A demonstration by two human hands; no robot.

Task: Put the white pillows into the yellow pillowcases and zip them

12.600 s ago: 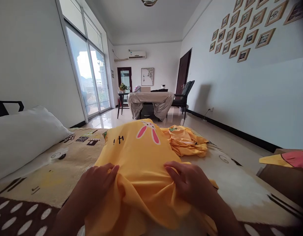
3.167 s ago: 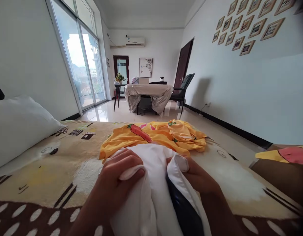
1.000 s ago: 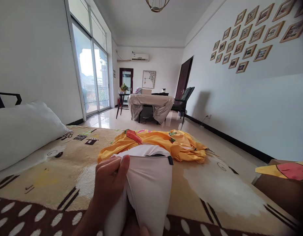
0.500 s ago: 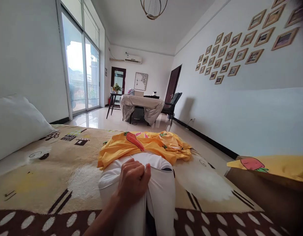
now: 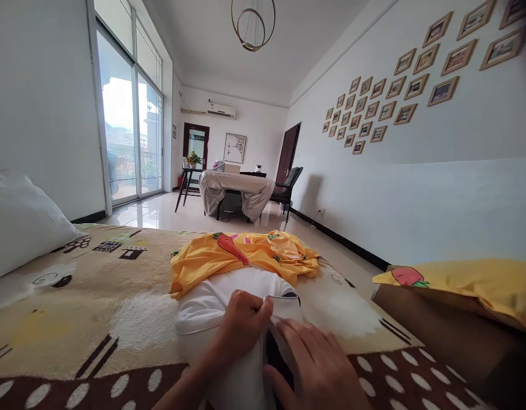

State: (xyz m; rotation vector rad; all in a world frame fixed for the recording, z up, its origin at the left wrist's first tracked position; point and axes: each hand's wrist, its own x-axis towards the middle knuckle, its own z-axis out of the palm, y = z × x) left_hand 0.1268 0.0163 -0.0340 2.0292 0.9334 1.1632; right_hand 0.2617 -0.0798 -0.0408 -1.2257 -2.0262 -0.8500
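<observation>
A puffy white pillow cover [image 5: 228, 336] lies on the bed in front of me, with a long slit that shows something dark inside. My left hand [image 5: 245, 322] is closed on the edge of the white cover, at the top of the slit. At the slit's right side, my right hand [image 5: 314, 359] rests with its fingers stretched out and its thumb apart, near the dark gap. Just beyond, orange cloth [image 5: 207, 259] printed with carrots is bunched against the far end of the white cover.
A patterned blanket [image 5: 130, 285] covers the bed. At the left lies a white pillow [image 5: 23, 222]; a yellow carrot-print cushion [image 5: 459, 285] is at the right. Across the floor stand a covered table [image 5: 237, 181] and a black chair [image 5: 290, 185].
My right hand has come into view and reached the right side of the slit, which gapes wider. My left hand keeps its hold on the cover. The view has shifted slightly.
</observation>
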